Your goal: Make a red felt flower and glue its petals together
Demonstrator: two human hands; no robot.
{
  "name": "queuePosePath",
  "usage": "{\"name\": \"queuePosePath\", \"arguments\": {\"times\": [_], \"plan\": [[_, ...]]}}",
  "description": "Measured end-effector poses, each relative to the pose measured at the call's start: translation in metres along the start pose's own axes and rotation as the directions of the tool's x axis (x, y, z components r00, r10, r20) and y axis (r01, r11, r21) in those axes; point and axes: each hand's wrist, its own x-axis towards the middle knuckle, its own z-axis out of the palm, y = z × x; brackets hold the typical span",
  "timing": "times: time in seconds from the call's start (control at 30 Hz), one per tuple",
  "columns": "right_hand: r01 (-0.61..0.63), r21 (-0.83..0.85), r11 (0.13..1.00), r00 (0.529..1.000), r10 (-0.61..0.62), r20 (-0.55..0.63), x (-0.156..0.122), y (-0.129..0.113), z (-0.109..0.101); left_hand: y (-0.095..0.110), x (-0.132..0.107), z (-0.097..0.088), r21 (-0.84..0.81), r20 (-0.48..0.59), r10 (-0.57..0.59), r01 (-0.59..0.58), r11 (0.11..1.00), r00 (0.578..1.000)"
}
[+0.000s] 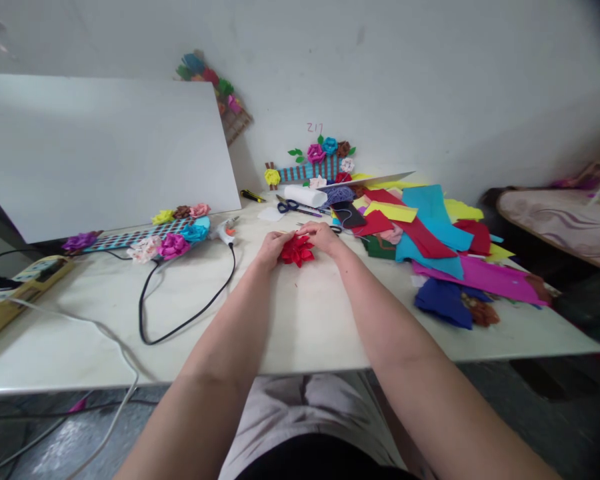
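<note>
A red felt flower (pixel 296 251) lies on the white table (pixel 305 320) in the middle. My left hand (pixel 270 248) grips its left side with the fingers curled on the petals. My right hand (pixel 323 237) closes over its top right edge. Both forearms reach out from the table's near edge.
A glue gun (pixel 225 231) with a black cord (pixel 180 320) lies to the left, beside a striped strip decked with felt flowers (pixel 173 243). Blue scissors (pixel 293 207), a white roll (pixel 305 195) and a pile of coloured felt sheets (pixel 430 247) lie behind and to the right. A white board (pixel 100 147) leans on the wall.
</note>
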Motion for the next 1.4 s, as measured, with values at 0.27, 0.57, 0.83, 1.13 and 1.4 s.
{"name": "queuePosePath", "arguments": {"times": [0.27,0.57,0.83,1.13,1.4], "plan": [[-0.054,-0.079,0.995,0.998,0.057,0.041,-0.002,-0.004,-0.005,0.000,0.001,-0.003,0.011,0.034,0.009,-0.009,1.000,0.999],[-0.080,-0.040,0.996,0.981,0.086,0.175,-0.003,-0.007,-0.007,0.006,-0.003,-0.001,-0.057,0.062,0.038,-0.035,0.998,0.997],[0.011,-0.199,0.980,0.991,0.016,0.132,-0.002,-0.006,-0.006,0.011,-0.007,0.003,-0.059,0.017,-0.047,0.048,0.997,0.999],[0.019,-0.451,0.892,0.998,0.011,0.063,0.000,-0.009,-0.004,0.016,-0.006,0.007,-0.133,-0.088,-0.153,0.140,0.981,0.984],[0.045,-0.322,0.946,0.999,-0.048,-0.002,0.003,-0.003,-0.002,0.015,-0.007,0.003,-0.111,-0.097,-0.154,0.143,0.984,0.983]]}}
